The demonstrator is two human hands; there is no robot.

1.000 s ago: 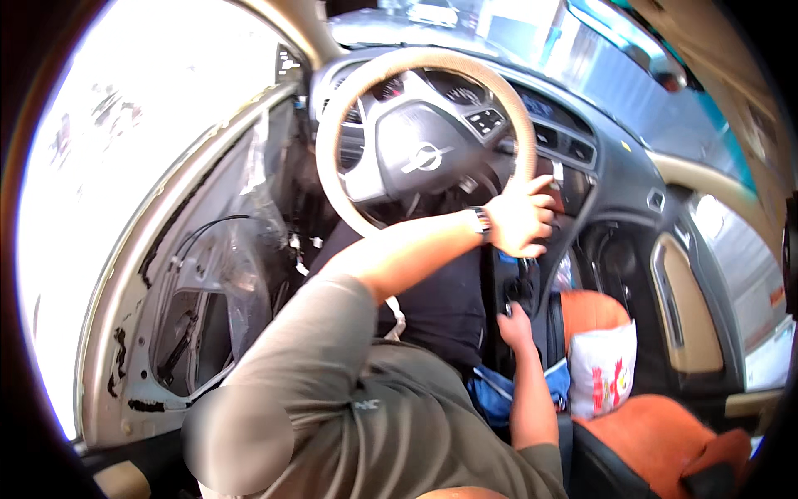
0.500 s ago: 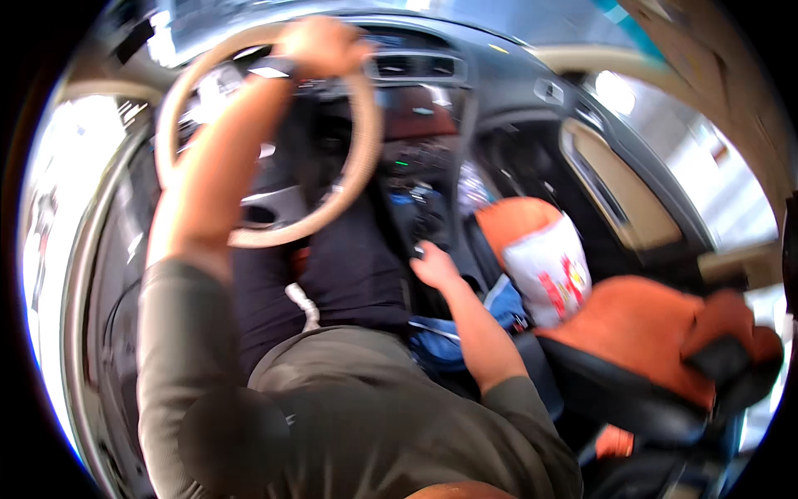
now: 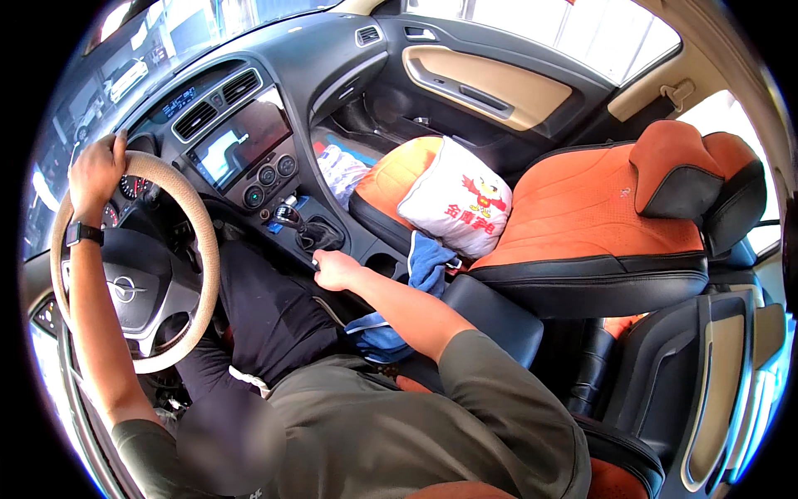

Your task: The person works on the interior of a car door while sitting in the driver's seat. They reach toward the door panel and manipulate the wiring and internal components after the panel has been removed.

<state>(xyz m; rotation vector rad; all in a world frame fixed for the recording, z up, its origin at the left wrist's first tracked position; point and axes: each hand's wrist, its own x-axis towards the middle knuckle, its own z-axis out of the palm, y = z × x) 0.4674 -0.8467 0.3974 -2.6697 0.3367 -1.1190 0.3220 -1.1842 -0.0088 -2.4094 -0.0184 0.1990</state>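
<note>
My left hand, with a dark watch on its wrist, is wrapped over the top of the beige-covered steering wheel. Lower right, my right hand grips the handbrake lever, thumb at its tip; the lever is mostly hidden under the fingers. Just forward of it stands the gear stick in a dark boot. A blue cloth lies beside my right forearm, by the centre armrest.
The orange-and-black passenger seat holds a white printed pillow. A plastic bag sits in the passenger footwell. The dashboard screen is lit. Right of it is the closed passenger door. Parked cars show through the windscreen.
My view has swung right towards the passenger side. My left hand has moved from the wheel's right side up and over to its top. My right hand remains low by the console.
</note>
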